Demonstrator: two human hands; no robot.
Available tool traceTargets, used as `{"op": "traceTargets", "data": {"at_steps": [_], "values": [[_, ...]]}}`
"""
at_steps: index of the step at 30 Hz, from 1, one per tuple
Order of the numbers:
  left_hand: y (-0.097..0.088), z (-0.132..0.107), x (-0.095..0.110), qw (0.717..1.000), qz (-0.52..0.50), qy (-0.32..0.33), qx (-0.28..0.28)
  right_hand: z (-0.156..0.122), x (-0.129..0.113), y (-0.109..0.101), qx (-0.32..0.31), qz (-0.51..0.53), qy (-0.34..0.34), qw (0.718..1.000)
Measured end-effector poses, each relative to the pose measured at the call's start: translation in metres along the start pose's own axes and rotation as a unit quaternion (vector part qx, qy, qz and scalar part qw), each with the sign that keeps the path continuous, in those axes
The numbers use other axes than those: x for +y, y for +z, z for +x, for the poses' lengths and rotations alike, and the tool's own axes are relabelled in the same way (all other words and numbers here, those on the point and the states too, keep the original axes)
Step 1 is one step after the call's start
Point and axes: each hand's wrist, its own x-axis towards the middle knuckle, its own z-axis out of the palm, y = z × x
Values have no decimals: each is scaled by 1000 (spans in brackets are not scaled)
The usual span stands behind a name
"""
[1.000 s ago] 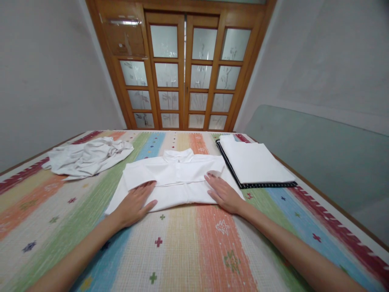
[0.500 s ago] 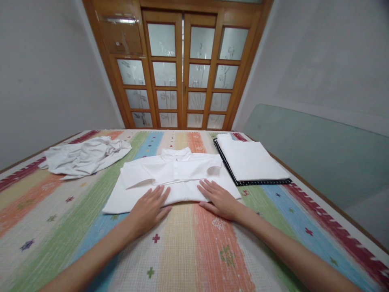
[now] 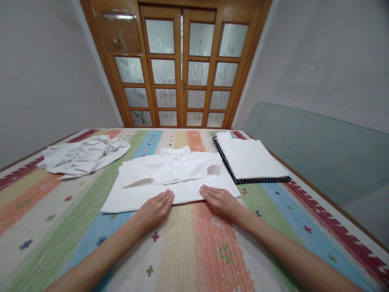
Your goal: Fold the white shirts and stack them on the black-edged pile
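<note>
A white collared shirt [image 3: 182,190] lies folded on the striped cloth, its collar pointing away from me and its sleeves laid across the front. At the shirt's near edge, left of the middle, my left hand [image 3: 156,207] has its fingers pressed together over the fabric, the thumb out of sight. My right hand [image 3: 219,199] holds the same edge farther right, fingers together and thumb hidden too. Between the two hands the near edge stays low on the cloth.
A crumpled white garment [image 3: 85,156] lies at the far left. To the right is a stack of folded white clothes [image 3: 252,160] with a black folded item [image 3: 258,181] beneath. The striped tablecloth [image 3: 179,259] covers the surface. Wooden glass-paned doors [image 3: 182,73] stand beyond.
Both hands have gone from lying spread flat on the shirt to having their fingers closed at its near edge. The view has shifted slightly.
</note>
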Motion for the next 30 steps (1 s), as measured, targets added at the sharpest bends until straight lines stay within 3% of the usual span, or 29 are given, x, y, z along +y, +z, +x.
{"op": "traceTargets", "data": {"at_steps": [4,8,12,17,24,30], "values": [[-7,-33,-11,996,-68,-29,48,-23,1,-7,42,57,69,995],[-12,-78,-39,978,-90,-167,83,-51,8,-16,67,80,205,973],[-19,-106,-65,923,-80,-363,96,-66,20,-21,66,84,326,939],[-34,-114,-81,844,-137,-517,35,-63,33,-25,52,120,422,897],[-45,-111,-92,801,-220,-556,31,-61,48,-25,30,258,505,823],[-38,-115,-97,803,-263,-532,44,-63,51,-20,45,271,494,825]]}}
